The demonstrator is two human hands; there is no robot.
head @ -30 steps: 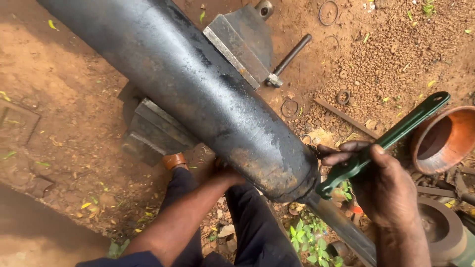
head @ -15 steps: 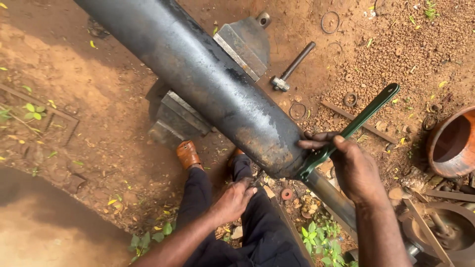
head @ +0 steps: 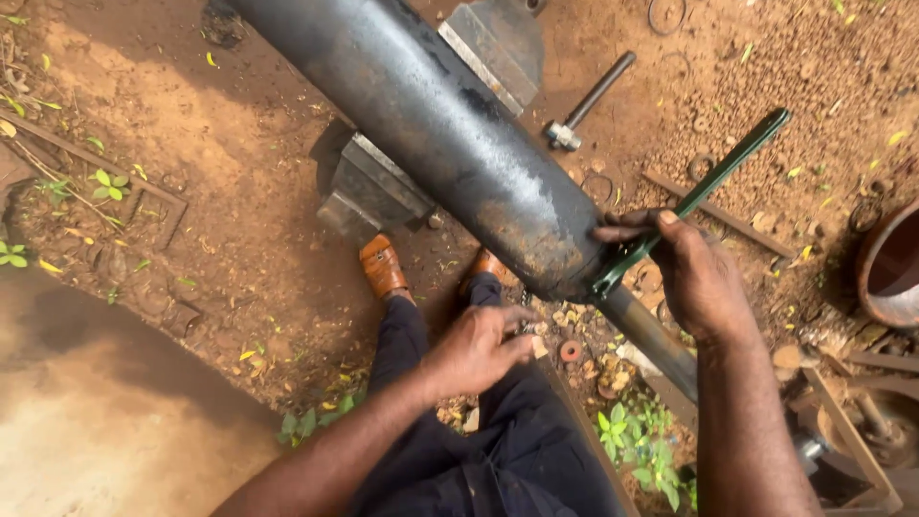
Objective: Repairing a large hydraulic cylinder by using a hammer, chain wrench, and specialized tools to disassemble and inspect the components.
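Green wrench [head: 704, 191]: long-handled, lying slantwise with its head set against the lower end of the dark steel cylinder [head: 450, 134], where the thinner rod [head: 651, 340] is emerging. Its handle is pointing up and to the right, out over the red dirt ground [head: 220, 191].

Right hand [head: 694, 273]: fingers are curling closed around the wrench near its head, thumb reaching toward the cylinder's end.

Left hand [head: 479, 345]: hovering low beside the dark trousers [head: 498, 450], well apart from the wrench, fingers loosely bent and pinching together at the tips; whether they are holding anything small cannot be told.

Cylinder: running diagonally from top left toward lower right, resting over grey metal blocks [head: 369, 187].

Brown shoes [head: 383, 268]: showing beneath the cylinder, planted on the dirt.

Surroundings: a hammer [head: 589, 101] is lying on the ground above the cylinder; a small round washer [head: 571, 350] is sitting in the litter near the rod; a rusty round vessel [head: 890, 263] is standing at the right edge.
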